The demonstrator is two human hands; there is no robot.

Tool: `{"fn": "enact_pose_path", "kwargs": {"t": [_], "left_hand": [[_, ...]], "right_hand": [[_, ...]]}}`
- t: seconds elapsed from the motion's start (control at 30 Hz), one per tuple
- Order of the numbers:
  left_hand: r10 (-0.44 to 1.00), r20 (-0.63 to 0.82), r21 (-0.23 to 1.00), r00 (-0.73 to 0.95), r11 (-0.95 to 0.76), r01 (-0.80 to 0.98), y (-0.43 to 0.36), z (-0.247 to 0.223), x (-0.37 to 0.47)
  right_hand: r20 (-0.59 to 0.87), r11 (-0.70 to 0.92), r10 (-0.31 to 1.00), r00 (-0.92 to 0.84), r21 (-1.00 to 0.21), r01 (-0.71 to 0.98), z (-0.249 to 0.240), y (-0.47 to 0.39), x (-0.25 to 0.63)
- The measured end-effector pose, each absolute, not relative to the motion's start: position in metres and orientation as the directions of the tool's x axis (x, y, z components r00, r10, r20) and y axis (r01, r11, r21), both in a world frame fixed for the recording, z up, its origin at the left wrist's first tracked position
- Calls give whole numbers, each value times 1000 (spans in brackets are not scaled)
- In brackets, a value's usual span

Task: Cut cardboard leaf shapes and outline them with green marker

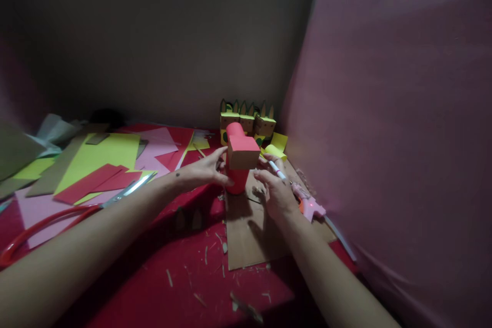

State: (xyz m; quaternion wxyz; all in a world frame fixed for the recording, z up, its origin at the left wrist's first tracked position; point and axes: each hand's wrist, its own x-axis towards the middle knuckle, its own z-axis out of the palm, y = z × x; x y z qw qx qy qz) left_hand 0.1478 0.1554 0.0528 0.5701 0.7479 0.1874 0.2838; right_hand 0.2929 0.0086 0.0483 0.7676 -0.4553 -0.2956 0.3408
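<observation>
A red paper figure (237,178) stands upright on a sheet of brown cardboard (249,246). It has a tube body, a box-shaped head with a bare cardboard front, and a red roll behind the head. My left hand (209,168) grips its left side, index finger by the head and thumb low on the body. On the other side, my right hand (277,192) is close to the figure, fingers curled. A white marker (277,170) with a purple band sits between those fingers; its tip is hard to make out.
Behind stand several cardboard figures (246,120) with pointed tops. A pink glue gun (309,202) with a red light lies right, near yellow rolled paper (275,151). Red-handled scissors (88,207) and coloured paper sheets (111,151) lie left. Scraps dot the red cloth (154,287).
</observation>
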Motion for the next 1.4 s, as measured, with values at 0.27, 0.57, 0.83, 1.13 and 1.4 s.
{"fn": "enact_pose_path", "kwargs": {"t": [0.27, 0.57, 0.83, 1.13, 1.4], "left_hand": [[656, 170, 976, 736, -216, -32, 136, 48, 143], [734, 229, 956, 640, -295, -4, 124, 54, 126], [793, 270, 930, 546, -362, 67, 117, 60, 97], [834, 322, 934, 448, -356, -9, 130, 62, 58], [870, 313, 949, 380, -305, -84, 149, 40, 70]], "right_hand": [[204, 337, 845, 494, -921, -197, 52, 10, 284], [223, 319, 881, 417, -931, -176, 51, 11, 280], [292, 341, 904, 311, -933, -115, 63, 11, 272], [360, 469, 740, 568, -882, -51, 74, 8, 260], [518, 638, 630, 579, -770, -6, 85, 2, 237]]}}
